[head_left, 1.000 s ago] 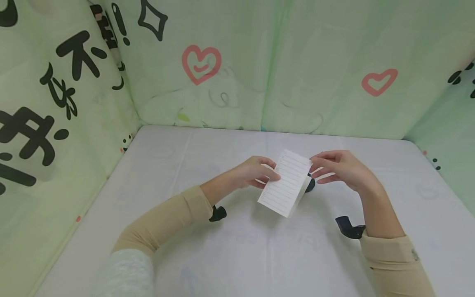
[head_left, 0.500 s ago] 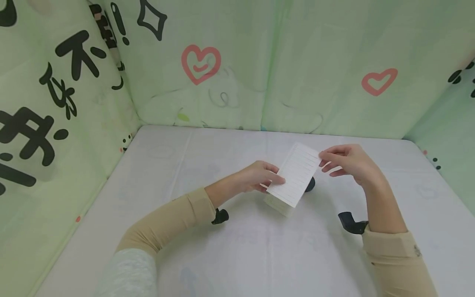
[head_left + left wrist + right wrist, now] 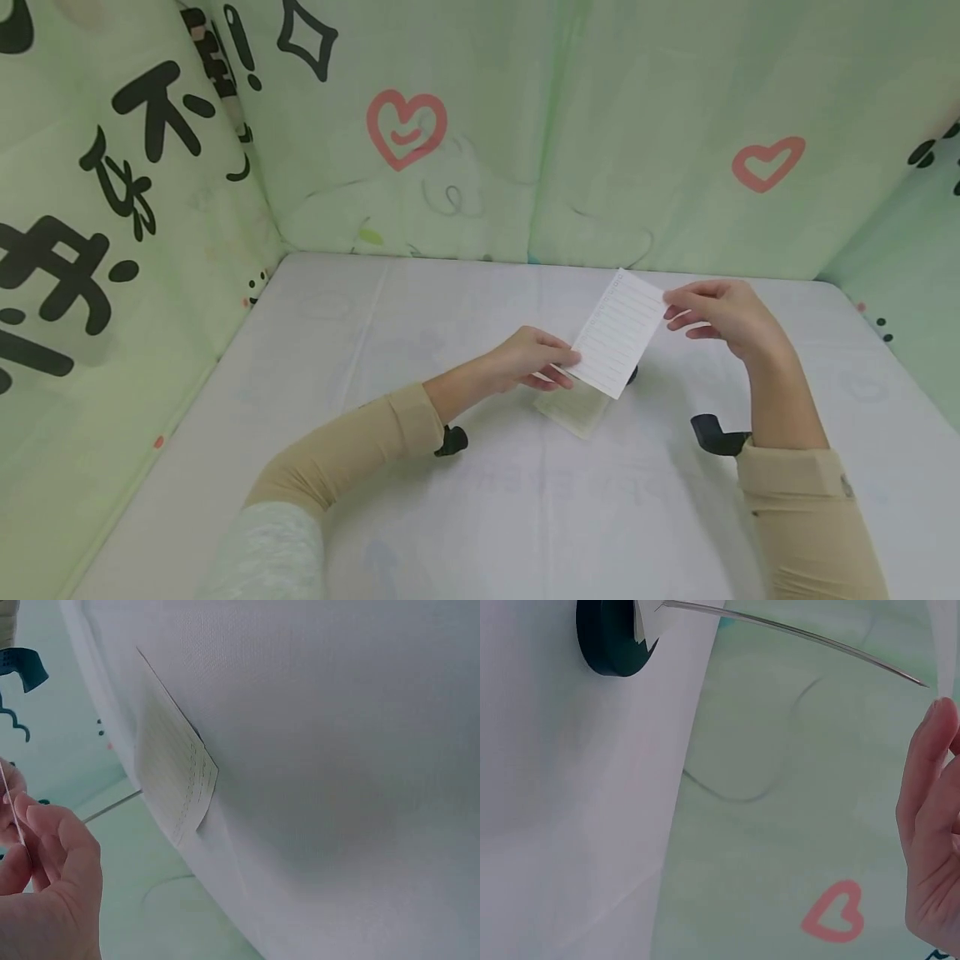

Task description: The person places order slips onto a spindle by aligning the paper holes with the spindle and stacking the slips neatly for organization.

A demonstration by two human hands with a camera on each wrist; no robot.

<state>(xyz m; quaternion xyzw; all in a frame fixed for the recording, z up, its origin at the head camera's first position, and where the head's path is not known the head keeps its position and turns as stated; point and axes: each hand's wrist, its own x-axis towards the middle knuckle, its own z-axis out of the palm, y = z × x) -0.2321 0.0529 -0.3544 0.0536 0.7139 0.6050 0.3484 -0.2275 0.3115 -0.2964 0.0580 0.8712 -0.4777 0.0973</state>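
A white lined sheet of paper [image 3: 618, 333] is held up at a tilt between both hands. My left hand [image 3: 536, 358] pinches its lower left edge between thumb and fingers. At the upper right corner, my right hand [image 3: 720, 312] pinches it with the fingertips. Below stands a bill spike, its black round base [image 3: 592, 645] on the table and its thin metal spike [image 3: 817, 637] rising to a point near the right fingertips. Another lined paper [image 3: 172, 765] lies low at the base, partly hidden by the raised sheet in the head view.
A white cloth covers the table [image 3: 480, 517]. Green printed curtains [image 3: 637, 125] close off the back and both sides. Black wrist mounts [image 3: 716, 435] stick out beside each forearm.
Both hands have moved the sheet up and to the right, away from the paper below. More of that lower paper now shows.
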